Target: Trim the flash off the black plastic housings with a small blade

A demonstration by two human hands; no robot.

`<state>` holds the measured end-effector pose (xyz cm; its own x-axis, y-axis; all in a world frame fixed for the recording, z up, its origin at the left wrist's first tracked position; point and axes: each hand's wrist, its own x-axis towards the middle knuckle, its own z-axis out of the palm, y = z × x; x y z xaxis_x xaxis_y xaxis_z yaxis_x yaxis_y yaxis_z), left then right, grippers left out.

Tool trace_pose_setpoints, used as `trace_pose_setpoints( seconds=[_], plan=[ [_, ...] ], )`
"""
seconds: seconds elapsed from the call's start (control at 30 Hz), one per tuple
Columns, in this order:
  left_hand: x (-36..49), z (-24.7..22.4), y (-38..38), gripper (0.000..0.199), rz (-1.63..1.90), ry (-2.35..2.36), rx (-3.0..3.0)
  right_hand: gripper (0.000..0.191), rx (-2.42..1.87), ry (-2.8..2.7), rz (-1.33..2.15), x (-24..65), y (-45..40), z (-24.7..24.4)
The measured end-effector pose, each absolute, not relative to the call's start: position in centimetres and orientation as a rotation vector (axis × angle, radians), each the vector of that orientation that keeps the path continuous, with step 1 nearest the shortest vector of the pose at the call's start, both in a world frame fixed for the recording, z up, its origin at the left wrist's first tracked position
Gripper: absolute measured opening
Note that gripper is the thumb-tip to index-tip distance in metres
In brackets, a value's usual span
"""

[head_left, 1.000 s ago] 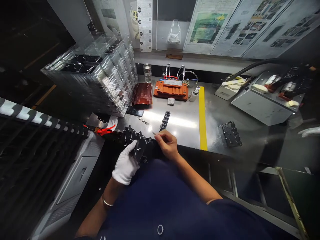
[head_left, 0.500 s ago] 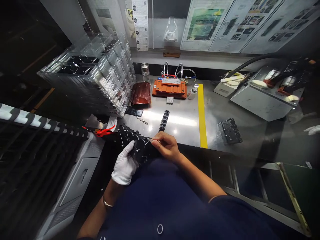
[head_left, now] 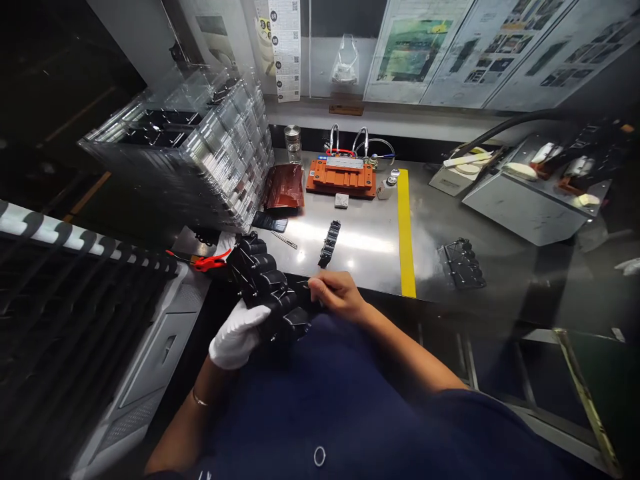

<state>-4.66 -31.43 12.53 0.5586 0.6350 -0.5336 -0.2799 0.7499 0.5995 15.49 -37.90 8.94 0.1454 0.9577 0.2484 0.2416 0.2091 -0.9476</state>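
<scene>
My left hand [head_left: 237,335], in a white glove, is wrapped round a black ribbed part [head_left: 270,280] with rounded lobes, held tilted in front of the table's near edge. Just right of that part, my bare right hand [head_left: 339,293] is closed in a pinch on a thin tool whose short tip shows at the fingertips; the rest of it is hidden. A narrow black strip [head_left: 330,243] lies on the metal table beyond my right hand. Another black lobed part [head_left: 463,263] rests farther right.
Stacked clear trays [head_left: 225,147] stand at the left, near red-handled pliers [head_left: 207,263] and tweezers [head_left: 285,240]. An orange fixture [head_left: 341,177], a small bottle [head_left: 387,189] and a glass jar [head_left: 293,142] are at the back. Yellow tape [head_left: 407,233] crosses the table; a grey machine [head_left: 530,200] stands right.
My left hand has moved slightly left and down and turned the black part, so its lobes face up more. My right hand has drawn a little away from it.
</scene>
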Motion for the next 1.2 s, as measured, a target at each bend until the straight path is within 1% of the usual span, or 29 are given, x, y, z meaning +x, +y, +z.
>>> trace_pose_setpoints(
  seconds=[0.07,0.13,0.27,0.4,0.5,0.6,0.8,1.0,1.1,1.13,1.2],
  plan=[
    [-4.8,13.0,-31.1,0.06,0.601,0.824,0.548,0.052,-1.18,-1.589,0.817,16.0,-38.4,9.9],
    [-4.8,13.3,-30.8,0.063,0.596,0.834,0.575,0.053,-1.07,-1.808,0.77,16.2,-38.6,10.8],
    [-4.5,13.2,-30.5,0.061,0.546,0.814,0.586,0.054,-0.985,-1.981,0.574,16.0,-38.4,11.4],
    [-4.2,12.8,-30.7,0.063,0.556,0.822,0.56,0.057,-0.946,-1.964,0.485,15.8,-38.1,10.8],
    [-4.0,12.5,-31.0,0.066,0.627,0.846,0.494,0.053,-1.021,-1.912,0.441,15.8,-38.0,10.5],
    [-3.7,12.2,-31.2,0.063,0.672,0.847,0.443,0.052,-1.122,-1.881,0.378,15.8,-37.9,10.5],
    [-3.3,11.8,-31.7,0.059,0.694,0.837,0.411,0.053,-1.16,-1.891,0.313,15.9,-37.8,10.6],
    [-2.2,11.5,-32.5,0.046,0.691,0.82,0.34,0.057,-1.237,-1.8,0.39,16.2,-38.0,11.1],
    [-2.4,11.5,-32.3,0.036,0.663,0.826,0.302,0.056,-1.206,-1.783,0.496,16.7,-38.1,11.1],
    [-2.6,11.6,-32.2,0.034,0.62,0.806,0.284,0.055,-1.18,-1.741,0.537,16.9,-38.1,11.0],
    [-3.3,11.8,-31.7,0.037,0.461,0.709,0.264,0.048,-1.151,-1.579,0.565,17.6,-37.8,10.8]
  ],
)
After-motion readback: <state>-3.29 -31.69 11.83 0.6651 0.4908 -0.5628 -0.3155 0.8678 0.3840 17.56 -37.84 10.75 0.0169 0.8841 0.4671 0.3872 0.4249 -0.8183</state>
